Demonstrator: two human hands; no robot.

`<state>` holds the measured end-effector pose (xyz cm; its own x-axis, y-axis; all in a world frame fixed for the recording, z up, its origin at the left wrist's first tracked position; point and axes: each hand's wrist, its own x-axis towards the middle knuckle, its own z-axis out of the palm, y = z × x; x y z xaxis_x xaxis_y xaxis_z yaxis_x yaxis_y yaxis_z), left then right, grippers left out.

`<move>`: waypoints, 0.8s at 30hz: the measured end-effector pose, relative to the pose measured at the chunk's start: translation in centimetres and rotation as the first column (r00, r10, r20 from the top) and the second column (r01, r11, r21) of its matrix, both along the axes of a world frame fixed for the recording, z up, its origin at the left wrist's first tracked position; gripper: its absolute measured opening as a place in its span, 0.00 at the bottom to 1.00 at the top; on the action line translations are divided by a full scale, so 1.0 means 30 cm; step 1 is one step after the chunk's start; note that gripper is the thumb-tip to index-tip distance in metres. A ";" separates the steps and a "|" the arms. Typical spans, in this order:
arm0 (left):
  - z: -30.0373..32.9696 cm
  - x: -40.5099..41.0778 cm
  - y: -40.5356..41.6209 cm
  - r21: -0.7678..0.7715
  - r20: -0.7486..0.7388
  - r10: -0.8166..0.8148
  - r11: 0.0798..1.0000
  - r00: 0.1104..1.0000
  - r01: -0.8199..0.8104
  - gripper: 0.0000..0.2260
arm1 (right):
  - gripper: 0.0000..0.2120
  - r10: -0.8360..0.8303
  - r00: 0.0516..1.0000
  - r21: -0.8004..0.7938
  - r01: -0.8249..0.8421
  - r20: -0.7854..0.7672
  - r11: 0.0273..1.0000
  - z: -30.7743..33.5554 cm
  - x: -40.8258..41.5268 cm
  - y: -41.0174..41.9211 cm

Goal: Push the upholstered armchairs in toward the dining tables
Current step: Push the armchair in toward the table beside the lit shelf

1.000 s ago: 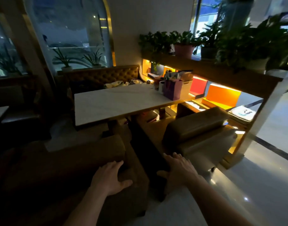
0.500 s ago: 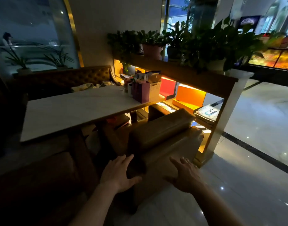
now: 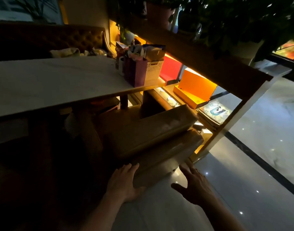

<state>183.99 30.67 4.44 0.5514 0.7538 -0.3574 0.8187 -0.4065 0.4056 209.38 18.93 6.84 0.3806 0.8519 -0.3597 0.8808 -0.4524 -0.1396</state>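
While both hands reach ahead of me, I count one armchair, its seat tucked under the one dining table. My left hand lies flat on the chair's back, fingers straight; my right hand hovers spread beside it, holding nothing. One purple bag and one white basket on the table hold papers and boxes I cannot identify.

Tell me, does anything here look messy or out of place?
Mostly the clutter. Crumpled cloth or paper lies on the tufted bench behind the white table, and a purple bag and white basket crowd its far end. The armchair sits at an angle to the table, left hand on its back.
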 end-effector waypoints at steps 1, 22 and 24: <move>-0.016 0.029 0.012 -0.011 -0.005 0.003 1.000 1.000 -0.003 0.44 | 0.60 0.005 1.000 -0.013 -0.005 -0.007 1.000 -0.009 0.022 0.030; -0.450 0.481 0.102 0.284 -0.141 0.563 0.811 0.814 -0.512 0.43 | 0.48 0.397 0.917 -0.003 -0.398 -0.034 0.918 -0.493 0.597 0.633; -0.488 0.498 0.084 0.305 -0.156 0.604 0.782 0.781 -0.543 0.45 | 0.49 0.412 0.910 0.021 -0.412 -0.040 0.911 -0.538 0.599 0.637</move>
<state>198.94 33.19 -10.20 -0.0884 0.9775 -0.1915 0.9850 0.1144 0.1290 227.36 38.04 -9.29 -0.0203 0.9340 -0.3568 0.9818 -0.0488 -0.1837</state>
